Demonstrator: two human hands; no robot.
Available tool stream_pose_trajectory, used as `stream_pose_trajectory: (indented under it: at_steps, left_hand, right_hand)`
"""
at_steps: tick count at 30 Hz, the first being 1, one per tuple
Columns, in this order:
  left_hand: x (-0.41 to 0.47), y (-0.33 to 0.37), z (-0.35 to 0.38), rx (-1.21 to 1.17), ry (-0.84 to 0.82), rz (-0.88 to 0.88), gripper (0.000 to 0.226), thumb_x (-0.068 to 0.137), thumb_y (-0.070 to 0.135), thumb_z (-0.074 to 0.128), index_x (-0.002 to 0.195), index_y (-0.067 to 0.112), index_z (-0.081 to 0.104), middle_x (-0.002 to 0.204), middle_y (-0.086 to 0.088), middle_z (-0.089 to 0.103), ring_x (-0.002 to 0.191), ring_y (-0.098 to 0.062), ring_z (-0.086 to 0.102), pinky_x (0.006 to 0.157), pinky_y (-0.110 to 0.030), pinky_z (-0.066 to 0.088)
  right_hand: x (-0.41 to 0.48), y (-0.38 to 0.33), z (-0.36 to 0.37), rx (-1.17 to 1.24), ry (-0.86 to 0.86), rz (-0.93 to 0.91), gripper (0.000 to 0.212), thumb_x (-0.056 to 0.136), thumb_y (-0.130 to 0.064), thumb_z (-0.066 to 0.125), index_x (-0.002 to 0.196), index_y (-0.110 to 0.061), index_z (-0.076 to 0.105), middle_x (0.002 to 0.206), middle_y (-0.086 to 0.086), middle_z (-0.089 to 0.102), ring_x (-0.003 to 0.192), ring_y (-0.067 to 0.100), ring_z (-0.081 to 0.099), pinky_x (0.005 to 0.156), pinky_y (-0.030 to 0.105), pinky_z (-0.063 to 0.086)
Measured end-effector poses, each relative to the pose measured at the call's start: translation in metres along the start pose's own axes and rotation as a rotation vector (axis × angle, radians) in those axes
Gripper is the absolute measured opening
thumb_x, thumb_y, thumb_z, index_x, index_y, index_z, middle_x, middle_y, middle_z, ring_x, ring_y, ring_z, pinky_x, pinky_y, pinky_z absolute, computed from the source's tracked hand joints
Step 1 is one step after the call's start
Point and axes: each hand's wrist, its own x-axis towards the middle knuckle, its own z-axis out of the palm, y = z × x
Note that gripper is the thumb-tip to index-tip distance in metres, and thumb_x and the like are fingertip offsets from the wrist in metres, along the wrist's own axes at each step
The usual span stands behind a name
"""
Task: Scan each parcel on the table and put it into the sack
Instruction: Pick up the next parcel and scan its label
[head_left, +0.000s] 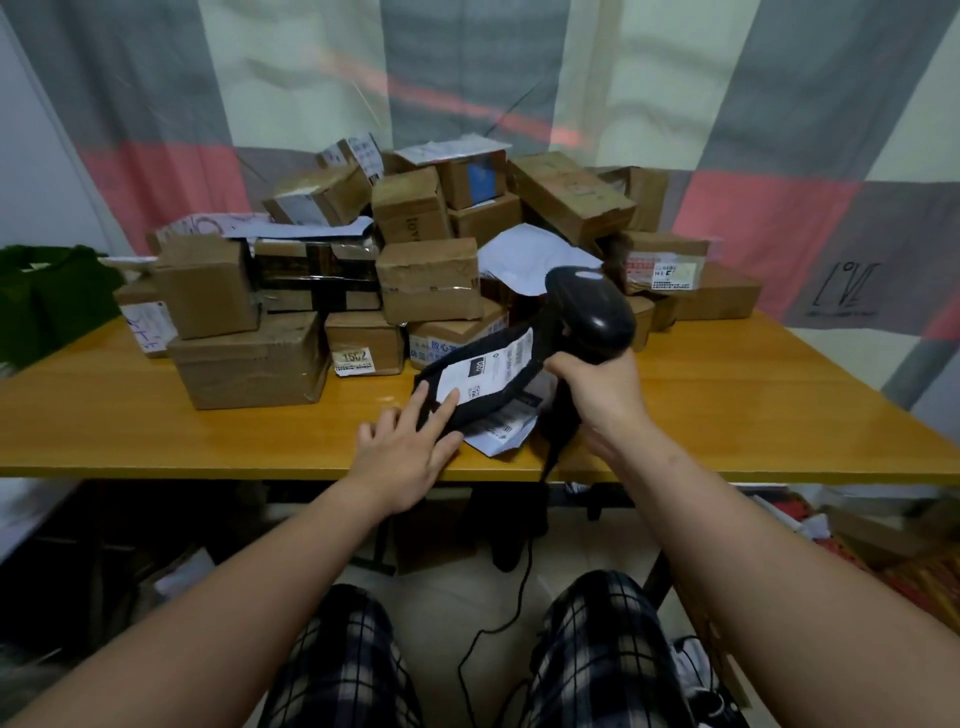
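A black soft parcel (483, 387) with a white shipping label lies near the front edge of the wooden table (156, 436). My left hand (410, 447) rests on its near left end, fingers spread over the bag and label. My right hand (602, 384) grips a black handheld barcode scanner (589, 306), its head held just above and right of the parcel. A white parcel (501, 434) lies partly under the black one. Behind them sits a heap of several brown cardboard parcels (426, 280).
A dark green bag or sack (47, 296) stands at the table's left end. The scanner's black cable (511, 613) hangs down to the floor between my knees. Boxes and clutter lie on the floor at right. A checked curtain hangs behind.
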Motion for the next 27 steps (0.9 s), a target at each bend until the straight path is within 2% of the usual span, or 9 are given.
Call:
stream_pose_trajectory:
  at_steps: [2, 6, 10, 13, 17, 19, 22, 25, 27]
  left_hand:
    - [-0.006, 0.003, -0.008, -0.100, 0.022, -0.006, 0.054, 0.099, 0.054, 0.013, 0.150, 0.045, -0.002, 0.161, 0.004, -0.007, 0.140, -0.026, 0.016, 0.104, -0.042, 0.023]
    - [0.001, -0.001, -0.046, -0.580, 0.226, -0.038, 0.054, 0.100, 0.047, 0.030, 0.151, 0.032, 0.022, 0.158, 0.000, 0.014, 0.144, -0.024, 0.016, 0.115, -0.044, 0.017]
    - [0.002, -0.008, -0.084, -0.857, 0.127, -0.071, 0.073, 0.097, 0.044, 0.048, 0.154, 0.026, 0.006, 0.160, -0.001, 0.004, 0.146, -0.024, 0.011, 0.115, -0.039, 0.017]
    - [-0.004, -0.008, -0.093, -0.959, 0.163, -0.053, 0.087, 0.093, 0.042, 0.057, 0.153, 0.027, -0.003, 0.161, -0.002, 0.002, 0.147, -0.022, 0.010, 0.115, -0.038, 0.018]
    - [-0.013, -0.023, -0.089, -1.226, 0.126, -0.112, 0.123, 0.067, 0.051, 0.078, 0.153, 0.029, -0.007, 0.157, -0.003, 0.024, 0.144, -0.023, 0.023, 0.115, -0.041, 0.021]
    - [-0.019, -0.029, -0.086, -1.355, 0.046, -0.082, 0.106, 0.067, 0.047, 0.078, 0.151, 0.022, 0.019, 0.138, -0.003, 0.054, 0.130, -0.017, 0.047, 0.110, -0.039, 0.029]
    - [-0.026, -0.030, -0.085, -1.393, 0.084, -0.054, 0.037, 0.086, 0.021, 0.067, 0.121, 0.011, 0.060, 0.105, -0.001, 0.073, 0.100, -0.012, 0.067, 0.095, -0.032, 0.048]
    - [-0.025, -0.035, -0.087, -1.416, 0.320, -0.127, 0.015, 0.089, 0.014, 0.066, 0.102, 0.009, 0.069, 0.093, -0.005, 0.075, 0.090, -0.020, 0.071, 0.073, -0.027, 0.055]
    - [-0.022, -0.043, -0.090, -1.389, 0.443, -0.168, 0.009, 0.088, 0.013, 0.067, 0.095, 0.008, 0.070, 0.091, -0.009, 0.075, 0.084, -0.023, 0.072, 0.071, -0.034, 0.058]
  right_hand:
    - [0.001, -0.015, 0.008, 0.015, -0.085, -0.039, 0.026, 0.080, 0.012, 0.063, 0.086, -0.014, 0.065, 0.078, 0.000, 0.067, 0.069, 0.003, 0.067, 0.060, 0.019, 0.053]
    - [0.009, -0.036, 0.028, 0.000, -0.188, -0.097, 0.030, 0.079, 0.010, 0.063, 0.094, -0.016, 0.064, 0.092, 0.006, 0.068, 0.094, 0.020, 0.066, 0.086, 0.037, 0.054]
    - [0.007, -0.059, 0.050, -0.092, -0.338, -0.200, 0.030, 0.079, 0.010, 0.063, 0.093, -0.017, 0.064, 0.091, 0.006, 0.068, 0.092, 0.021, 0.066, 0.081, 0.032, 0.055]
    - [-0.002, -0.073, 0.064, -0.105, -0.506, -0.238, 0.033, 0.079, 0.012, 0.062, 0.097, -0.015, 0.065, 0.092, 0.005, 0.069, 0.091, 0.016, 0.068, 0.080, 0.032, 0.057]
    - [-0.010, -0.085, 0.064, -0.078, -0.656, -0.284, 0.035, 0.079, 0.015, 0.059, 0.093, -0.017, 0.064, 0.079, -0.006, 0.070, 0.083, 0.009, 0.068, 0.072, 0.027, 0.055]
    - [-0.011, -0.087, 0.059, -0.040, -0.658, -0.282, 0.034, 0.080, 0.017, 0.057, 0.090, -0.015, 0.063, 0.074, -0.008, 0.069, 0.079, 0.008, 0.067, 0.071, 0.025, 0.054]
    - [-0.011, -0.084, 0.056, 0.033, -0.549, -0.238, 0.031, 0.079, 0.020, 0.056, 0.082, -0.011, 0.062, 0.070, -0.003, 0.067, 0.072, 0.010, 0.065, 0.068, 0.026, 0.052]
    - [-0.009, -0.076, 0.052, 0.032, -0.371, -0.199, 0.025, 0.081, 0.011, 0.062, 0.083, -0.013, 0.064, 0.075, 0.002, 0.067, 0.074, 0.018, 0.066, 0.071, 0.036, 0.054]
    - [-0.010, -0.067, 0.049, -0.016, -0.302, -0.188, 0.017, 0.086, -0.001, 0.066, 0.088, -0.018, 0.065, 0.079, 0.003, 0.069, 0.076, 0.020, 0.069, 0.073, 0.041, 0.057]
